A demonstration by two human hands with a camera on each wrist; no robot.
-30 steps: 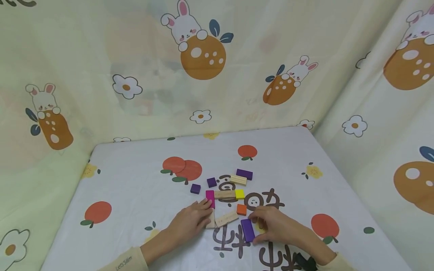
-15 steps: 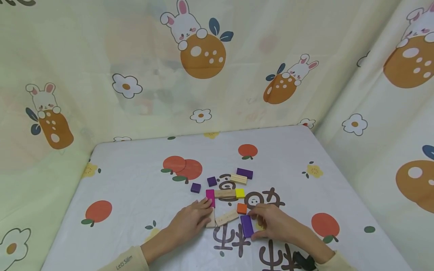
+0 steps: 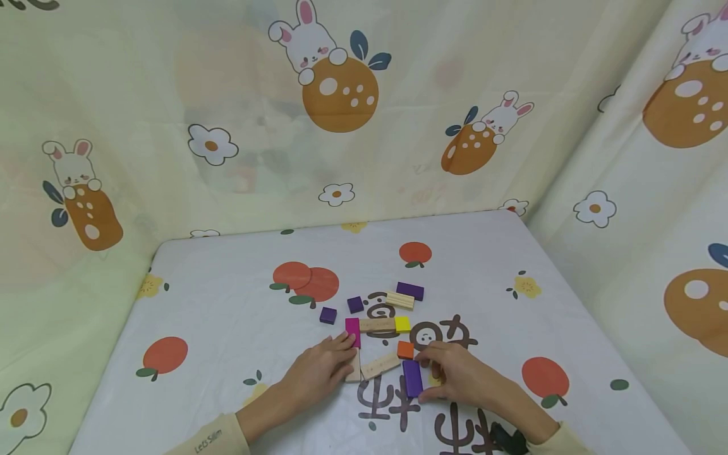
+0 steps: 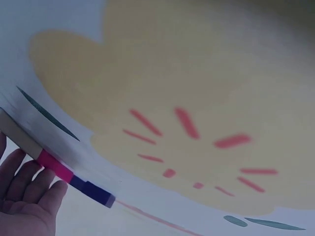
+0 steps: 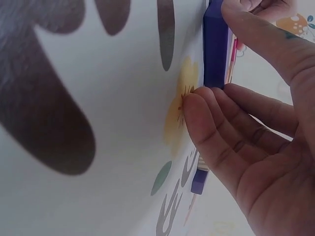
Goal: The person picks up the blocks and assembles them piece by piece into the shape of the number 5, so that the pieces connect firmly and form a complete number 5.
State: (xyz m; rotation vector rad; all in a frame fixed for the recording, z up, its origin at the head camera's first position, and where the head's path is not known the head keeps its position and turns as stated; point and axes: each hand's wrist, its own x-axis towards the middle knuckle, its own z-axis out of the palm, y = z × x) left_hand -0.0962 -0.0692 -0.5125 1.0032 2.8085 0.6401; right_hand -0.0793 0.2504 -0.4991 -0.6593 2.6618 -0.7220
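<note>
Just below the orange square block [image 3: 405, 349], I see the right hand [image 3: 457, 378] pinching the purple rectangular block [image 3: 412, 378] by its ends to line it up, while the left hand [image 3: 318, 373], fingers straight, rests on the plain wooden block [image 3: 354, 368], steadying it.

The right hand [image 3: 455, 374] has slid the purple block [image 3: 412, 377] left — toward the orange block [image 3: 405, 349].

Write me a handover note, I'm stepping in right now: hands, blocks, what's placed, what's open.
Right hand pinches the long purple block flat on the table, just below the orange block.
Left hand rests on the upright wood block, fingertips at the magenta block.
Laid out: magenta, wood bar and yellow in a row; slanted wood block below.
Loose beyond: two small purple cubes, a wood block, a purple block.
</note>
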